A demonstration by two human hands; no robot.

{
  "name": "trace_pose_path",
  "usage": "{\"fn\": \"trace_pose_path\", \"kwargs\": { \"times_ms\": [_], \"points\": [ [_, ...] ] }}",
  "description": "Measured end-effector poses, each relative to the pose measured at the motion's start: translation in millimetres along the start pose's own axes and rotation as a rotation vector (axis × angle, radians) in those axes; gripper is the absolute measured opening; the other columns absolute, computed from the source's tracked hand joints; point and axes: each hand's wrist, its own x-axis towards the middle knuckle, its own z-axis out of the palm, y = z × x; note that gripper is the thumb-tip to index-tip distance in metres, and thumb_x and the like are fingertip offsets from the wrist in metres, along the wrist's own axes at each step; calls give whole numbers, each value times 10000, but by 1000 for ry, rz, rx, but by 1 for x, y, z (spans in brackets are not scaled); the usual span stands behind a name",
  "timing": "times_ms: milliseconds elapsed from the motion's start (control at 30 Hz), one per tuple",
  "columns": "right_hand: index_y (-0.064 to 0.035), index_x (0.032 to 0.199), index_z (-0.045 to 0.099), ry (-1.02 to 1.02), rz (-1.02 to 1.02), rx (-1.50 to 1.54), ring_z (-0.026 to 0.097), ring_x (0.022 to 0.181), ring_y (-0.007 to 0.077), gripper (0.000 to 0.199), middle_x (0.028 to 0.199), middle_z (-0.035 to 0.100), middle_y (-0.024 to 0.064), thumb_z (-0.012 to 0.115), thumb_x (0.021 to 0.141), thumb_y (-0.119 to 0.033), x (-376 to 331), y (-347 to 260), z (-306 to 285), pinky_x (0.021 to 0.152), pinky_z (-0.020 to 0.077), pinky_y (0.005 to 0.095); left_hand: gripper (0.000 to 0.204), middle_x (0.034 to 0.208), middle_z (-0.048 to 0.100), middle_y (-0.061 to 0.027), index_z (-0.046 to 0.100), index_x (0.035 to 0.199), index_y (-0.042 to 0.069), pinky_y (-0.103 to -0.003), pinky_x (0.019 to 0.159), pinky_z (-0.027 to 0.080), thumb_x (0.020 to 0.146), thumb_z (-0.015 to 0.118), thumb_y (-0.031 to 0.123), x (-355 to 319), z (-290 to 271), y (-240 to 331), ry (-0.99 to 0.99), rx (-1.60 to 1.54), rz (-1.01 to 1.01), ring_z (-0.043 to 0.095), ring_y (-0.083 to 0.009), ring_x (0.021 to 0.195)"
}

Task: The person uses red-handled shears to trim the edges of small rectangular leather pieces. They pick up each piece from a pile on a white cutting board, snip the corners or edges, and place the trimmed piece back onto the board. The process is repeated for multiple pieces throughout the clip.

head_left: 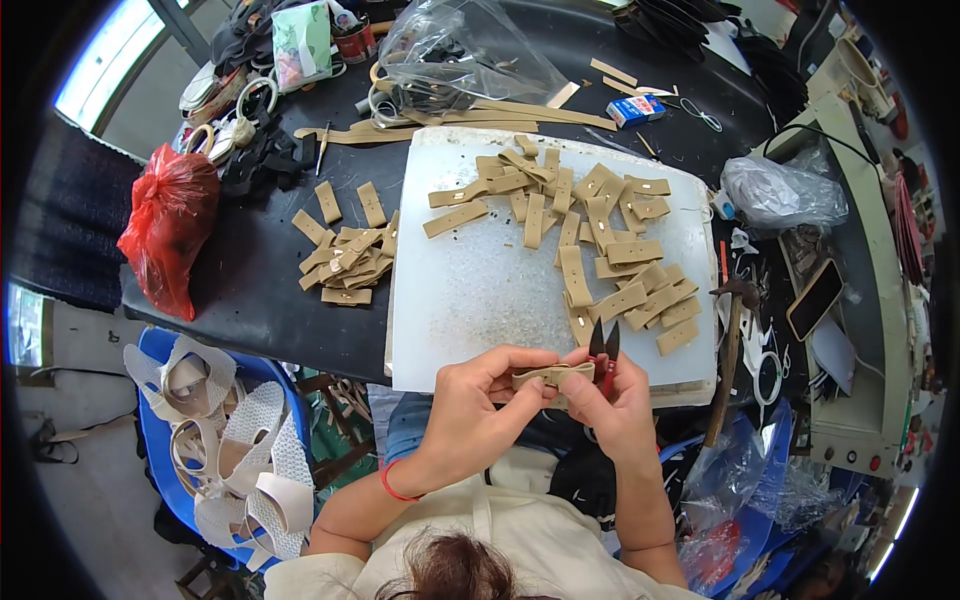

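Observation:
Close to my body, at the front edge of a white cutting board [450, 300], both hands meet over a tan strap piece [552, 375] bent into a loop. My left hand [480, 400] is closed, pinching the strap between thumb and fingers. With its thumb on the strap's right end, my right hand [617, 405] also grips small scissors [606, 342] with red handles, their dark blades pointing up and slightly apart. Similar tan strap pieces [628, 250], punched with slots, lie scattered on the board's right half. Another heap of strap pieces [350, 256] rests left of the board.
A knotted red plastic bag [172, 230] stands at the table's left. Below it, a blue bin [155, 370] holds white shoe uppers [270, 440]. Long tan strips [470, 118] lie behind the board. At right are a hammer [728, 360], a phone [815, 300] and a clear plastic bag [785, 192].

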Motion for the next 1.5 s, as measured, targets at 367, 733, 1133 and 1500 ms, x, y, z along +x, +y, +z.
{"fn": "trace_pose_path", "kwargs": {
  "times_ms": [367,733,1133,1500],
  "points": [
    [4,900,564,82,17,-37,398,567,12,149,652,483,-53,611,873,-136,-1,14,12,478,317,181,210,1017,657,-135,581,1010,-86,-232,719,518,844,620,36,-3,-12,-12,22,-35,108,630,-111,846],
    [-18,966,600,375,-515,-987,496,629,180,253,874,528,79,708,754,-105,15,8,2,554,426,273,154,955,592,-100,662,917,31,-327,823,392,776,674,94,27,-110,-9,849,1109,458,508,-223,934],
    [-39,998,623,348,-438,-739,439,564,102,309,858,563,43,733,709,-32,-2,9,22,485,382,224,365,1063,608,-121,452,1261,-19,-289,785,511,944,483,161,14,-4,-18,-28,-186,70,612,-168,905],
    [-66,953,596,118,-777,-1271,508,584,205,262,706,501,39,669,780,-248,9,2,-6,497,399,323,350,1072,600,-107,438,1249,-63,-277,809,527,931,443,82,12,-21,1,-185,-263,-133,598,-139,944]
  ]
}}
